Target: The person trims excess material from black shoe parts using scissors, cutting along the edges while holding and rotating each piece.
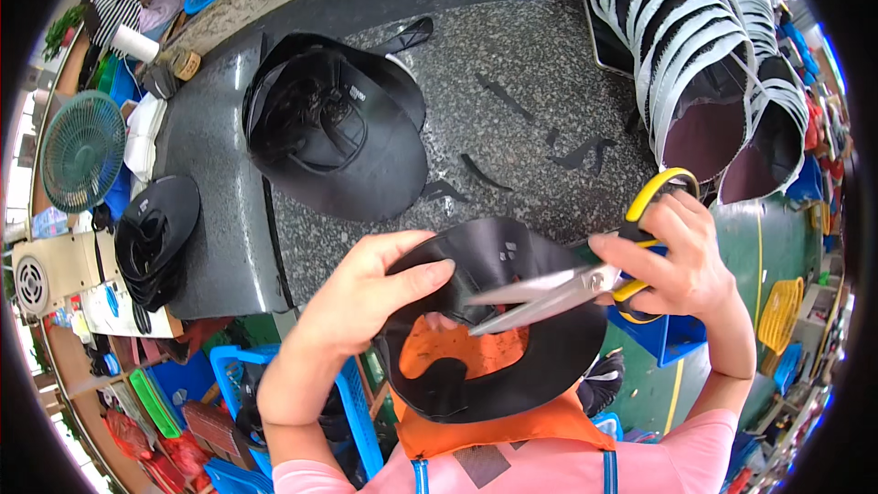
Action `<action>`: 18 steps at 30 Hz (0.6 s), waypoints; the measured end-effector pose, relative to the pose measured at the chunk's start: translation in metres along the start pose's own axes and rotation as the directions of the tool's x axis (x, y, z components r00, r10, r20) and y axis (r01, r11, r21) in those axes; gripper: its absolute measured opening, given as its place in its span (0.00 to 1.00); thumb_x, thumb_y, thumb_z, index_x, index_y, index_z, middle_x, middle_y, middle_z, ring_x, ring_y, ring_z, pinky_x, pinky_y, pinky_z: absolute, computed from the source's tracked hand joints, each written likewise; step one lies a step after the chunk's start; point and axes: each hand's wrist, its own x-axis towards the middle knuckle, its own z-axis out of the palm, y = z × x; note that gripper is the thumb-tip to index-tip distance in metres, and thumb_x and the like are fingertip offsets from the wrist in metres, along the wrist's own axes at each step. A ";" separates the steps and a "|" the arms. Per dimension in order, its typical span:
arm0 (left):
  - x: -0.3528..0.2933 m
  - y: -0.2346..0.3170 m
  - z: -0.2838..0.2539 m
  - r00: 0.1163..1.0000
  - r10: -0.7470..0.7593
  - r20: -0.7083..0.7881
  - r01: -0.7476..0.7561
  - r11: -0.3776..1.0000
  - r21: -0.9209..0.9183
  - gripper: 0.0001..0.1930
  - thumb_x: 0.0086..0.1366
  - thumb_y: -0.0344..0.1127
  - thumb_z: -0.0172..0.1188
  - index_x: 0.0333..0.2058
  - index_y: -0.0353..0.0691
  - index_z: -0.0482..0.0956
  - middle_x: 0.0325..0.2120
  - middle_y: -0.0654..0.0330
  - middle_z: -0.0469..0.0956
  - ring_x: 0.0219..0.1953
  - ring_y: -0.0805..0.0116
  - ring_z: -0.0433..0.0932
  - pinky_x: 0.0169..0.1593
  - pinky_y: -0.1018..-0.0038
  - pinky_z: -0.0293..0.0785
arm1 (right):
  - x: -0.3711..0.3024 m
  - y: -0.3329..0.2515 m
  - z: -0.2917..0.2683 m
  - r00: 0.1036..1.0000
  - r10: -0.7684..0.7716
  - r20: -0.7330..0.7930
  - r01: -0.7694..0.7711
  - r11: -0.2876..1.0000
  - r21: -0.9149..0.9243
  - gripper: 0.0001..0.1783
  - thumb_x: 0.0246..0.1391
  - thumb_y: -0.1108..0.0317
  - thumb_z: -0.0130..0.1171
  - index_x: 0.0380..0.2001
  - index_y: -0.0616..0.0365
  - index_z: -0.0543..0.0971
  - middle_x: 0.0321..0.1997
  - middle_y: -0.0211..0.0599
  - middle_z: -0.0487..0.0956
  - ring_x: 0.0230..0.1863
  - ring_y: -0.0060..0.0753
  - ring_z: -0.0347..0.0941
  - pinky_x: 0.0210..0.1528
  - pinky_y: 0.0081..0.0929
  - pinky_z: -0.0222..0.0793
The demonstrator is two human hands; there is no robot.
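My left hand (366, 293) grips the edge of a black wide-brimmed hat (562, 352), thumb on top and fingers hidden underneath. The hat is tilted over my lap, and an orange apron (512, 430) shows through its opening. In my right hand (677, 256) are scissors (540, 300) with yellow-and-black handles. Their blades are apart and reach over the hat's opening; whether they touch its material I cannot tell. Beyond my hands, a stack of similar black hats (384, 178) lies on the speckled stone tabletop (549, 55).
Thin black offcuts (485, 174) lie scattered on the tabletop. Nested black pieces with white edges (677, 46) stand at the far right. More black hats (155, 238) and a green fan (84, 151) are at left. A blue plastic frame (361, 421) stands beside my left arm. Another person (114, 5) sits far left.
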 end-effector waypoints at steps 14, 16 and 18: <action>0.012 0.011 0.006 0.975 -0.127 0.181 0.118 0.991 0.055 0.12 0.63 0.32 0.63 0.42 0.30 0.80 0.32 0.63 0.82 0.33 0.78 0.79 0.39 0.80 0.76 | 0.012 0.003 -0.005 0.980 -0.197 0.024 0.199 0.968 -0.151 0.25 0.26 0.61 0.63 0.37 0.37 0.85 0.21 0.19 0.61 0.21 0.21 0.62 0.23 0.22 0.54; 0.012 0.010 0.005 0.975 -0.130 0.179 0.115 0.989 0.092 0.12 0.64 0.32 0.63 0.42 0.30 0.80 0.32 0.63 0.82 0.33 0.79 0.79 0.39 0.80 0.76 | 0.012 0.003 -0.004 0.975 -0.224 0.009 0.223 0.962 -0.155 0.25 0.26 0.61 0.63 0.37 0.37 0.85 0.21 0.19 0.60 0.21 0.21 0.62 0.22 0.21 0.54; 0.012 0.008 0.004 0.976 -0.073 0.205 0.063 0.996 0.055 0.12 0.64 0.32 0.62 0.42 0.30 0.80 0.33 0.62 0.82 0.34 0.79 0.79 0.41 0.79 0.76 | 0.013 0.001 -0.008 0.966 -0.259 -0.001 0.256 0.956 -0.140 0.26 0.25 0.61 0.64 0.38 0.40 0.85 0.19 0.18 0.59 0.18 0.20 0.62 0.20 0.20 0.54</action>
